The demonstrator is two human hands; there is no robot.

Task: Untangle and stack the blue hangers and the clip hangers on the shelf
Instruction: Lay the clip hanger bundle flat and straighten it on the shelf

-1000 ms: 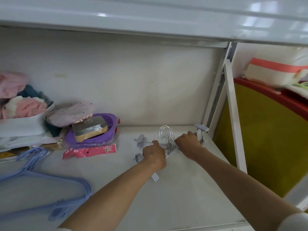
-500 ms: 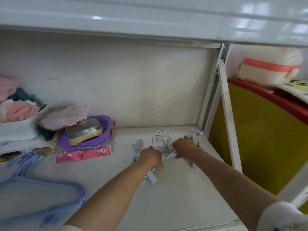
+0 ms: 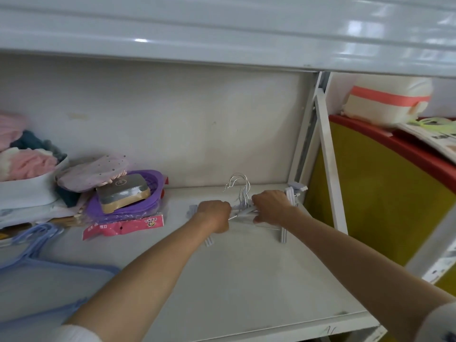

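- Landmark: bundle of clip hangers (image 3: 243, 211), lying on the shelf (image 3: 246, 280) toward its back right, close to the wall.
- Left hand (image 3: 214, 214) sits at the bundle's left end, fingers curled down over the bars; it looks like a closed grip on the bundle, though the fingertips are hidden under the knuckles.
- Right hand (image 3: 270, 206) sits at the bundle's right end, fingers folded over the bars, thumb low in front; it also appears to be holding the bundle.
- Long axis of the bundle runs left to right between the two hands; wire hooks (image 3: 238, 187) rise at its middle, leaning toward the wall.
- Clips (image 3: 283, 235) stick out forward of the bundle, below each hand.
- Blue hangers (image 3: 44, 272) lie far left of the bundle, at the shelf's front edge, apart from both hands; left hand is nearer.
- Judgement: squaring up the clip bundle is in hand; hooks look not fully aligned.
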